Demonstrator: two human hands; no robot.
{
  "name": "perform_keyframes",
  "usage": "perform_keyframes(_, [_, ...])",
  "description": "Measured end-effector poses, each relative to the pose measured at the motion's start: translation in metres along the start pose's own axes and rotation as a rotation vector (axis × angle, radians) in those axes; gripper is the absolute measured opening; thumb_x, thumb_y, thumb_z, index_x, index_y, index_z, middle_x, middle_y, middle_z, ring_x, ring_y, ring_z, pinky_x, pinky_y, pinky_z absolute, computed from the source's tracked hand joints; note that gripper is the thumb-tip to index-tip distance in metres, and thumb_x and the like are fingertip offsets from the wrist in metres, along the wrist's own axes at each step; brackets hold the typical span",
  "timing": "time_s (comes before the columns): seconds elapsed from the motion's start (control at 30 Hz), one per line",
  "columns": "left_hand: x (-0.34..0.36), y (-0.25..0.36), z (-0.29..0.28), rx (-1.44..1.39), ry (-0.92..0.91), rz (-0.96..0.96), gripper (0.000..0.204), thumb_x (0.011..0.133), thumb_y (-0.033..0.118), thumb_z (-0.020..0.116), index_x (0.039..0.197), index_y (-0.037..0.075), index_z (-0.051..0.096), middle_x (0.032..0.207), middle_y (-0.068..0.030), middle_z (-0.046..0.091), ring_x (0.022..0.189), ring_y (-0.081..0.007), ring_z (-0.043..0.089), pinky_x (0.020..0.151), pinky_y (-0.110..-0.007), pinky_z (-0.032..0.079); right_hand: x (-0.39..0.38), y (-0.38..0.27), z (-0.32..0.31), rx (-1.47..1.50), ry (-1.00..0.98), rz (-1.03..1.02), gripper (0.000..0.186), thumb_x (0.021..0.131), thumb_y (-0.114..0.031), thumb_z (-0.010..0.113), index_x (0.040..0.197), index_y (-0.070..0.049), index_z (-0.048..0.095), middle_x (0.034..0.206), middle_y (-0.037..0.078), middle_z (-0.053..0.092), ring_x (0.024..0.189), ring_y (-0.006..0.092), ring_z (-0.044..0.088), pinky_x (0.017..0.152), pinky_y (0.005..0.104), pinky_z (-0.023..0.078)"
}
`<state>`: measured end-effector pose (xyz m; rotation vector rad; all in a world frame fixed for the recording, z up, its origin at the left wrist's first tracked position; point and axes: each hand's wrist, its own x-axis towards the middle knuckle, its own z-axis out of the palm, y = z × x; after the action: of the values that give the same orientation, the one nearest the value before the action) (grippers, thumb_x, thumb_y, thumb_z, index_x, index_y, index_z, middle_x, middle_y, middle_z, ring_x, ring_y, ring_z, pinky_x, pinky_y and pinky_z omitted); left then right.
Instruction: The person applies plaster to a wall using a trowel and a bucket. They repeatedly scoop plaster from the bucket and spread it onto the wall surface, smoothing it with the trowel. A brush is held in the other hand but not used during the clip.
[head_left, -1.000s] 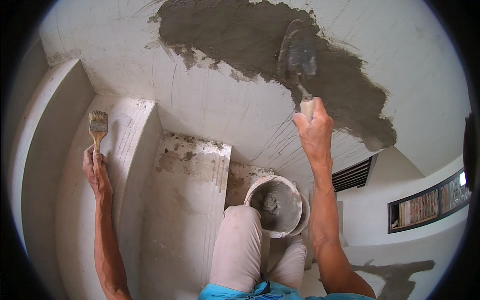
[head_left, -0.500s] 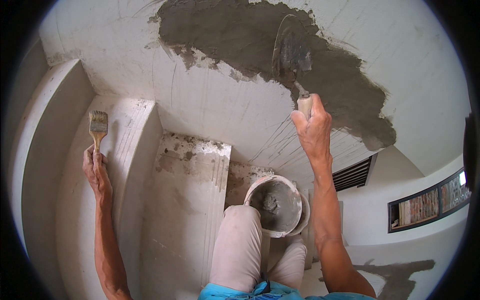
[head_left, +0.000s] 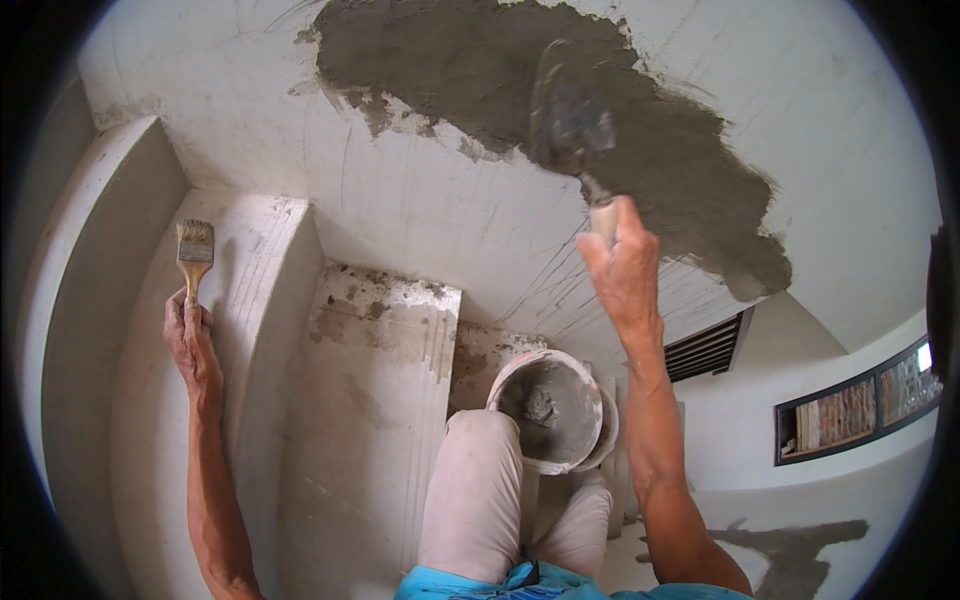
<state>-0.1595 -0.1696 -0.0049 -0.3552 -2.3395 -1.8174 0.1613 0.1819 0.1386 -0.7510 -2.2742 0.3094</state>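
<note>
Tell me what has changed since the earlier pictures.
The right hand has shifted slightly left, sweeping the trowel leftward across the dark mortar patch. Nothing was taken hold of or let go. The left hand still holds the brush upright in about the same place, and the bucket stays where it was.

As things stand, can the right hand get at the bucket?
Likely yes: the bucket is uncovered, and nothing visible stands between it and the right hand. That hand grips a trowel up by the wall, though, so it would probably reach in trowel-first.
</note>
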Motion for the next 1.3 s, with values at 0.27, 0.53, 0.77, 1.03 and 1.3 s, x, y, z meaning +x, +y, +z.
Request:
perform_keyframes(0.27, [-0.001,0.006,0.001,0.023,-0.006,0.033,0.03,0.102,0.023,0.048,0.115,0.0,0.063,0.077,0.0017,0.048,0.068,-0.0075,0.041,0.061,-0.026,0.035,0.011,-0.001,0.007,-0.118,-0.061,-0.009,0.02,0.082,-0.007,0.064,0.094,0.002,0.051,0.075,0.027,0.065,0.067,0.0408,0.068,0.061,0.0469,0.052])
perform_keyframes(0.53, [-0.002,0.001,0.003,0.006,-0.011,0.05,0.031,0.103,0.024,0.047,0.115,0.0,0.063,0.076,0.0009,0.048,0.068,-0.0082,0.041,0.06,-0.027,0.036,-0.004,-0.014,-0.004,0.008,-0.061,0.018,0.021,0.083,-0.009,0.065,0.094,0.002,0.051,0.074,0.024,0.064,0.067,0.0386,0.068,0.062,0.0461,0.052])
perform_keyframes(0.77, [-0.001,0.003,0.001,0.02,-0.008,0.023,0.031,0.104,0.024,0.047,0.115,0.0,0.063,0.076,0.0009,0.048,0.067,-0.0081,0.041,0.06,-0.027,0.035,0.02,-0.01,-0.013,-0.091,0.117,0.108,0.021,0.084,-0.01,0.063,0.096,0.003,0.051,0.076,0.027,0.065,0.071,0.0418,0.069,0.066,0.0501,0.052])
perform_keyframes(1.03, [0.0,0.002,0.0,0.01,-0.002,0.039,0.032,0.102,0.025,0.048,0.115,-0.001,0.062,0.075,0.0011,0.048,0.067,-0.0079,0.041,0.061,-0.026,0.035,-0.001,-0.03,0.003,-0.007,-0.264,0.029,0.021,0.082,-0.011,0.062,0.092,0.004,0.051,0.076,0.027,0.064,0.071,0.0435,0.067,0.067,0.0497,0.051])
perform_keyframes(1.3, [-0.001,0.003,0.003,0.011,0.021,0.038,0.031,0.101,0.025,0.049,0.113,0.0,0.063,0.074,0.0013,0.049,0.066,-0.0082,0.042,0.06,-0.027,0.035,0.013,-0.022,0.013,-0.055,0.07,0.037,0.022,0.084,-0.009,0.063,0.098,0.002,0.05,0.072,0.023,0.065,0.065,0.041,0.067,0.061,0.0479,0.053])
